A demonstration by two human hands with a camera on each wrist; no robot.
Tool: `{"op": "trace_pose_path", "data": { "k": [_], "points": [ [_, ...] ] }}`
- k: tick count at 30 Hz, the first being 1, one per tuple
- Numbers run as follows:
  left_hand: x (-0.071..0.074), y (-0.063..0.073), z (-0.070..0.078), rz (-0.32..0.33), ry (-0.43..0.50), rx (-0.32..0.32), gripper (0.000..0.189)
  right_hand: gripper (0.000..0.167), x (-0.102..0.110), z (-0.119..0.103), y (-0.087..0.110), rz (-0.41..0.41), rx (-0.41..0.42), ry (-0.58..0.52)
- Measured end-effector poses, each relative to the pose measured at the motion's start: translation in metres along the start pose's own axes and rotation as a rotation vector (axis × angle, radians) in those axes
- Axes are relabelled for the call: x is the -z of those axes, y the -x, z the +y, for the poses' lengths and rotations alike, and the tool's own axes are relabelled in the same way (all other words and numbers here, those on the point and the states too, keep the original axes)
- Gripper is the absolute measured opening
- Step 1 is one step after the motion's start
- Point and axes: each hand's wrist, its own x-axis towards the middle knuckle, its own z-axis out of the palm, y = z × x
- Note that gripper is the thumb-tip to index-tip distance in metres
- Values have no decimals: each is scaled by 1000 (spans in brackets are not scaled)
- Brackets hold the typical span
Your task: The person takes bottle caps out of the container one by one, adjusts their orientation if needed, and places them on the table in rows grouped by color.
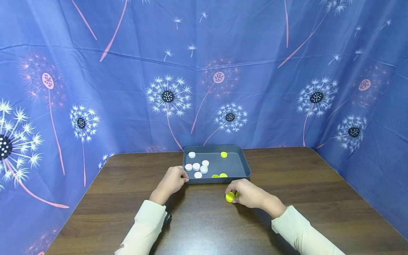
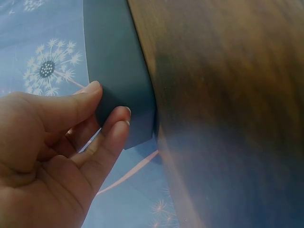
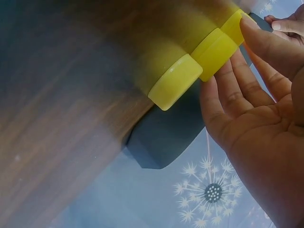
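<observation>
A dark grey tray (image 1: 220, 181) lies near the table's far edge. My left hand (image 1: 173, 180) pinches its near left corner; in the left wrist view the thumb (image 2: 90, 92) lies at the rim and fingertips meet the outer wall. In front of the tray, my right hand (image 1: 250, 194) holds a yellow bottle cap (image 1: 230, 197) between thumb and fingers, low over the table. The right wrist view has three yellow caps in a row: one under the thumb, a middle cap (image 3: 216, 53) against the fingers, and an outer cap (image 3: 175, 82). My palm hides part of them in the head view.
Several white caps (image 1: 196, 166) are in the tray's left part. Three yellow caps are on its right side, one being a far cap (image 1: 224, 154). The brown wooden table (image 1: 197, 226) ends at a blue dandelion-print curtain (image 1: 127, 106) behind and at both sides.
</observation>
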Motion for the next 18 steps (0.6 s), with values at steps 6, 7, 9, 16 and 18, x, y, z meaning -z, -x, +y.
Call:
{"op": "trace_pose_path", "data": {
  "k": [6, 7, 9, 16, 18],
  "points": [
    [1, 1, 0, 12, -20, -20, 11, 27, -1, 3, -1, -1, 0, 12],
    [1, 1, 1, 14, -25, -25, 11, 27, -1, 3, 0, 0, 0, 11],
    [1, 1, 1, 17, -31, -31, 11, 27, -1, 3, 0, 2, 1, 7],
    [1, 2, 0, 16, -16, -20, 11, 30, 2, 1, 2, 58, -1, -61],
    [1, 2, 0, 20, -19, -27, 11, 31, 4, -1, 2, 79, -7, -89]
  ]
}}
